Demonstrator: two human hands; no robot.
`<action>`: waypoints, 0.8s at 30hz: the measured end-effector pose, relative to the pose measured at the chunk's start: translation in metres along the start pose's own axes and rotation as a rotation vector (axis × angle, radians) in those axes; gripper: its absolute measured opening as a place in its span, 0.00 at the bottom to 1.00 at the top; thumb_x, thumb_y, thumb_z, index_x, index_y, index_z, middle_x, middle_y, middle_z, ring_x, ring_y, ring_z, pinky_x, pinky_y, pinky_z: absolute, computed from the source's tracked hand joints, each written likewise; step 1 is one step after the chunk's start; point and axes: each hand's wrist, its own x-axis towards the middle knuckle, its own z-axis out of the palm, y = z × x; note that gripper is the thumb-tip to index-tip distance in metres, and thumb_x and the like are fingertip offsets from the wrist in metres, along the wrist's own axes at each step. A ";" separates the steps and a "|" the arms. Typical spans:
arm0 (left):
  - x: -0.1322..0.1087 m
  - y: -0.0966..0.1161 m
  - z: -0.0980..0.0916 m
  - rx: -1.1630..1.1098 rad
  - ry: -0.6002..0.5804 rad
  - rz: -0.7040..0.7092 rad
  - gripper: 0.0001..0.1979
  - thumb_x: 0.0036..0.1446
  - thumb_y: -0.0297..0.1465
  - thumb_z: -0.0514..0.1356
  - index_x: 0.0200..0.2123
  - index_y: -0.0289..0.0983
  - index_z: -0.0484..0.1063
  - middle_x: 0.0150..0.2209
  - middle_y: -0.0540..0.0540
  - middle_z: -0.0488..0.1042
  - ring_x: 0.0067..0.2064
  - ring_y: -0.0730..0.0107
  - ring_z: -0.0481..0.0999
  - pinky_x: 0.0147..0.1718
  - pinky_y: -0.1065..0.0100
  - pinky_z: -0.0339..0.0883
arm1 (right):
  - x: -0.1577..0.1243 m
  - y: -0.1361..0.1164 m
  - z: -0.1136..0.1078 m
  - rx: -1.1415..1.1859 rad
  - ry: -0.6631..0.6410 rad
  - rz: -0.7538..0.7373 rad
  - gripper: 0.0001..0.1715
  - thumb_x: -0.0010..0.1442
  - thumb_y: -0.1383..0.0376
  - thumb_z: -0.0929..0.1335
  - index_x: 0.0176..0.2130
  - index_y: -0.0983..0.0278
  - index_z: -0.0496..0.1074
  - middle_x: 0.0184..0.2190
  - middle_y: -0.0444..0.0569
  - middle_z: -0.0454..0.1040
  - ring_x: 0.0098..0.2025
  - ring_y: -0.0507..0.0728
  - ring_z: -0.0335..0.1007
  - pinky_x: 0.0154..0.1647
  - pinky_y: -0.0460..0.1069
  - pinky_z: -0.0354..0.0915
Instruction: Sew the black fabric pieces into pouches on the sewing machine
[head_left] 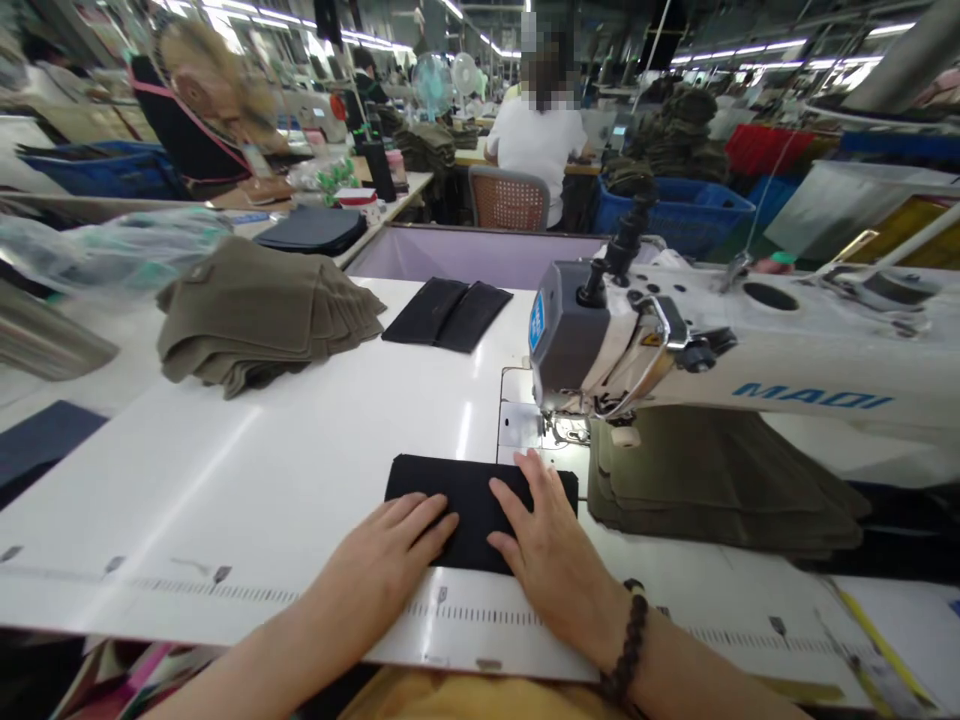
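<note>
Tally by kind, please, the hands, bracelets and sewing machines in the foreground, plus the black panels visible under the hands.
Left hand and right hand: 2
Bracelet: 1
Sewing machine: 1
Black panel: 1
Total: 5

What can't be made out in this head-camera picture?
All in head view:
Black fabric piece: surface beneath the left hand and right hand, covered by them.
Needle tip under the sewing machine: too small.
Right olive fabric stack: back part, hidden by the machine.
Navy piece: cut off by the left edge.
</note>
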 end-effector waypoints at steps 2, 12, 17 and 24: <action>0.022 0.003 0.001 -0.009 -0.040 -0.016 0.17 0.62 0.34 0.48 0.47 0.32 0.68 0.46 0.39 0.71 0.46 0.57 0.69 0.45 0.57 0.64 | -0.001 -0.001 -0.008 -0.010 -0.015 0.031 0.24 0.58 0.62 0.65 0.53 0.66 0.63 0.54 0.61 0.59 0.59 0.68 0.48 0.55 0.64 0.53; 0.136 -0.010 0.007 -0.042 -0.101 0.060 0.16 0.56 0.29 0.57 0.47 0.33 0.66 0.50 0.38 0.66 0.50 0.57 0.67 0.47 0.60 0.61 | 0.014 0.055 -0.043 -0.173 -0.135 -0.324 0.11 0.59 0.68 0.64 0.43 0.68 0.69 0.43 0.54 0.71 0.41 0.58 0.65 0.41 0.54 0.61; 0.140 0.005 0.008 -0.118 -0.096 0.083 0.15 0.58 0.35 0.54 0.44 0.31 0.68 0.47 0.38 0.67 0.49 0.57 0.66 0.49 0.58 0.60 | 0.016 0.082 -0.037 -0.105 -0.074 -0.464 0.13 0.61 0.66 0.61 0.43 0.69 0.68 0.42 0.53 0.71 0.38 0.57 0.64 0.40 0.53 0.60; 0.141 0.002 0.021 -0.157 -0.037 0.039 0.16 0.58 0.36 0.54 0.43 0.29 0.66 0.45 0.36 0.68 0.49 0.54 0.65 0.49 0.55 0.58 | 0.016 0.087 -0.035 -0.090 0.036 -0.330 0.13 0.59 0.64 0.64 0.41 0.69 0.71 0.32 0.51 0.71 0.34 0.58 0.65 0.34 0.51 0.60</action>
